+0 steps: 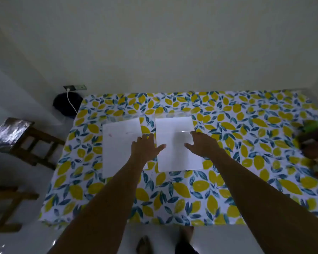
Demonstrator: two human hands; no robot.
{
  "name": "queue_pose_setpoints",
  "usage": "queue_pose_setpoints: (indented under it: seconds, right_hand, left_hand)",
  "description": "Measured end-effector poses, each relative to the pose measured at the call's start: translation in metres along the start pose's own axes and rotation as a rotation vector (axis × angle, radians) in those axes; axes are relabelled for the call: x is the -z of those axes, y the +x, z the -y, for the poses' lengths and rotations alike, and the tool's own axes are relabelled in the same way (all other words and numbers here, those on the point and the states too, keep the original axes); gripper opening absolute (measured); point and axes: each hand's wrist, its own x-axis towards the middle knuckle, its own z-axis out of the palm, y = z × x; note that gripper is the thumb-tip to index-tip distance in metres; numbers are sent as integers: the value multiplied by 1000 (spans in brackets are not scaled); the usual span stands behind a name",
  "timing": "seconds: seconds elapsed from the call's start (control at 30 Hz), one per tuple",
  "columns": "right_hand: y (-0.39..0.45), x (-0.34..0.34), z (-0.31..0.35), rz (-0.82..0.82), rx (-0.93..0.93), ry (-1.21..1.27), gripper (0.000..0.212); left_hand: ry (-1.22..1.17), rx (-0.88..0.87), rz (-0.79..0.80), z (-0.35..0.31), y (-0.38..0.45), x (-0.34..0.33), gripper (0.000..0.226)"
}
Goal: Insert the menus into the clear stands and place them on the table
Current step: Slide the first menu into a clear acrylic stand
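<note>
Two white menu sheets lie flat on the lemon-print table. The left menu has faint marks near its top. The right menu lies under a clear stand, whose glossy edges catch the light. My left hand reaches between the two sheets, fingers spread, thumb over the right sheet's left edge. My right hand hovers at the right sheet's right edge, fingers spread. Neither hand holds anything. A second clear stand looks to lie at the top of the left menu, barely visible.
A wooden chair stands left of the table, with another wooden piece nearer me. A dark round object with a white cable sits by the wall socket. Green and brown items crowd the table's right edge. My feet show below.
</note>
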Motion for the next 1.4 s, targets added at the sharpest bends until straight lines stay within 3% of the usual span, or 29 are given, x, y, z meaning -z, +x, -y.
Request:
queue_pose_setpoints:
  seconds: [0.17, 0.33, 0.53, 0.67, 0.87, 1.03, 1.17, 1.23, 1.4]
  right_hand:
    - [5, -46, -31, 44, 14, -27, 65]
    - [1, -93, -56, 66, -117, 149, 61]
    - [-11, -110, -51, -49, -226, 388, 43]
    - [-19, -103, -42, -91, -319, 567, 47]
    - [-54, -105, -36, -22, -400, 720, 43]
    - [-104, -92, -21, -258, -310, 669, 27]
    - [-133, -66, -16, -409, -160, 676, 28]
    - [-144, -52, -15, -457, -107, 681, 26]
    - [-159, -21, -17, -511, -20, 705, 28]
  left_hand:
    - [-158, 147, 97, -10, 2, -55, 97]
    - [-318, 251, 172, -21, -4, -93, 98]
    - [-491, 340, 55, -17, -1, -127, 106]
    - [-584, 346, 48, -23, -17, -111, 98]
    - [-634, 318, 89, -8, -50, -89, 89]
    - [-677, 292, -72, 8, -90, -62, 73]
    - [-554, 102, -224, 14, -111, -33, 47]
    - [-512, 33, -281, 13, -119, -21, 55]
    - [-678, 12, -360, 4, -127, 12, 50]
